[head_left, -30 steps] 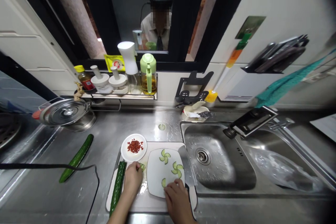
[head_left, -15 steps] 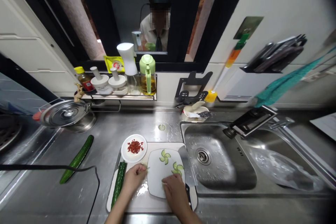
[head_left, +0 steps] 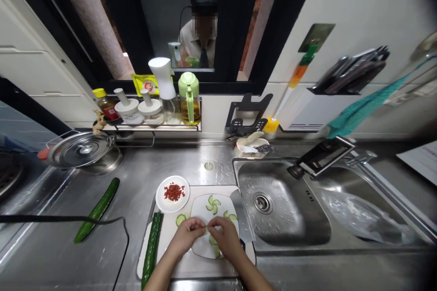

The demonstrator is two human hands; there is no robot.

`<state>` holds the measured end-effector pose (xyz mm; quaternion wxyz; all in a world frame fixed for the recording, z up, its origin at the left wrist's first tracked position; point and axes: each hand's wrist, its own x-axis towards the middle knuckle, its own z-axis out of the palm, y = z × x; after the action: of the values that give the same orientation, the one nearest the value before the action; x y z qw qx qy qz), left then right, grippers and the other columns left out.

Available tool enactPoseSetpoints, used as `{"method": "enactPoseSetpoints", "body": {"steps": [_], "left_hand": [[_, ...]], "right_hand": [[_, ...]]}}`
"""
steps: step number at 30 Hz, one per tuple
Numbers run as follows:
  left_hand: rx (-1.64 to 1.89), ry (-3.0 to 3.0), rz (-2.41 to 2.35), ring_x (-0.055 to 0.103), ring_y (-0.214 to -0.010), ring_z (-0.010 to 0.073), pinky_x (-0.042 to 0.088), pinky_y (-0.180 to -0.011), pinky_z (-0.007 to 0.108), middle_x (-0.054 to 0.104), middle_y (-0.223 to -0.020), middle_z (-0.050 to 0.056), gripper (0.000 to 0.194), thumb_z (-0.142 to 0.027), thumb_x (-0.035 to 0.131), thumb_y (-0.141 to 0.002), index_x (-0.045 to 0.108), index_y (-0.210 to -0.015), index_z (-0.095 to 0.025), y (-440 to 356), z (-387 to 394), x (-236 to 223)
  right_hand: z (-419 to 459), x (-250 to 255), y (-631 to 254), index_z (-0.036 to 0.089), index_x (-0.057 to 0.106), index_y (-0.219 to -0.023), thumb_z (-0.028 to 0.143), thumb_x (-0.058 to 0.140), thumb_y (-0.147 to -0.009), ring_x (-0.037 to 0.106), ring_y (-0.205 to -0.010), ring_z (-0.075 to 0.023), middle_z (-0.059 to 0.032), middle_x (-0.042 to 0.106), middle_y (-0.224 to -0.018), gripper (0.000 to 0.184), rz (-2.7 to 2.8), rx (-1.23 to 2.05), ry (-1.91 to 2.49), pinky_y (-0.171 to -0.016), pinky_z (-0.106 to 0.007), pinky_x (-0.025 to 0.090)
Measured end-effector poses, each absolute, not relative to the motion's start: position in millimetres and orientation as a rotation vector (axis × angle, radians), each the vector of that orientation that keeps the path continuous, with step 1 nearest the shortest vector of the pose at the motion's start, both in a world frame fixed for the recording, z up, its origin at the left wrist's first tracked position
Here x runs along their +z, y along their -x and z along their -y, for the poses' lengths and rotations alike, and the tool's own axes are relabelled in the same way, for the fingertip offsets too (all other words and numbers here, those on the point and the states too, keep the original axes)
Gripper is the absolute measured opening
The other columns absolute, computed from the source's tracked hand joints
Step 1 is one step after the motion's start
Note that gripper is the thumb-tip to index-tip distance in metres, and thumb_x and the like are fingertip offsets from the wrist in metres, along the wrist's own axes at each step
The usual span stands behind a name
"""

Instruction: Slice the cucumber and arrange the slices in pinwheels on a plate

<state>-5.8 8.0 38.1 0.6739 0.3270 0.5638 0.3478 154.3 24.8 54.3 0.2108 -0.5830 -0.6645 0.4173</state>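
My left hand (head_left: 187, 235) and my right hand (head_left: 226, 236) meet over the white plate (head_left: 198, 248), fingertips pinched together. Between them is a thin cucumber slice, mostly hidden by the fingers. On the plate, cut cucumber slices form a pinwheel (head_left: 213, 203) at the back; more slices lie at its right, partly behind my right hand, and near the front (head_left: 217, 251). A round cucumber slice (head_left: 180, 220) lies on the cutting board (head_left: 184, 267) beside my left hand. A length of cucumber (head_left: 152, 248) rests along the board's left side. The knife (head_left: 243, 213) lies right of the plate.
A small dish (head_left: 172, 178) of red berries stands at the board's back left. A whole cucumber (head_left: 97, 209) and a black cable (head_left: 64, 219) are farther left. The sink (head_left: 283, 204) adjoins the board's right. Behind are a lidded pot (head_left: 82, 150) and a condiment shelf (head_left: 164, 128).
My left hand has moved right from the plate's left edge, and my right hand has lifted and come inward to meet it. Slices at the plate's front now show.
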Motion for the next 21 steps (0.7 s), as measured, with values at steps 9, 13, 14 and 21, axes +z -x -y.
{"method": "enactPoseSetpoints", "body": {"steps": [9,13,14,21], "left_hand": [[0.677,-0.499,-1.298,0.030,-0.037,0.0030,0.014,-0.043,0.020,0.043,-0.048,-0.009,0.055,-0.071,0.058,-0.059,0.049,-0.069,-0.018,-7,-7,34],[0.635,-0.356,-1.266,0.037,-0.037,0.0037,0.016,-0.042,0.018,0.052,-0.050,-0.006,0.054,-0.068,0.063,-0.058,0.050,-0.074,-0.017,-12,-6,38],[0.634,-0.325,-1.255,0.040,-0.038,0.0039,0.017,-0.042,0.018,0.054,-0.052,-0.005,0.054,-0.066,0.065,-0.057,0.051,-0.075,-0.017,-12,-6,39],[0.724,-0.258,-1.208,0.044,-0.043,0.0024,0.021,-0.043,0.016,0.061,-0.062,-0.001,0.046,-0.050,0.077,-0.053,0.053,-0.071,-0.015,-12,-5,32]], "right_hand": [[-29,67,-161,0.020,0.063,-0.069,0.021,0.053,-0.075,0.056,-0.079,-0.0171,-0.0002,0.065,-0.073,0.012,1.884,1.179,1.561,-0.075,-0.028,0.037],[-30,72,-165,0.021,0.063,-0.070,0.020,0.052,-0.075,0.056,-0.079,-0.0169,0.0006,0.064,-0.073,0.011,1.924,1.192,1.515,-0.075,-0.029,0.037],[-30,73,-165,0.021,0.063,-0.070,0.020,0.053,-0.074,0.056,-0.078,-0.0167,0.0009,0.064,-0.072,0.011,1.929,1.198,1.504,-0.075,-0.029,0.037],[-28,75,-167,0.021,0.061,-0.067,0.022,0.054,-0.072,0.056,-0.077,-0.0169,0.0010,0.064,-0.070,0.009,1.879,1.273,1.490,-0.074,-0.029,0.039]]}}
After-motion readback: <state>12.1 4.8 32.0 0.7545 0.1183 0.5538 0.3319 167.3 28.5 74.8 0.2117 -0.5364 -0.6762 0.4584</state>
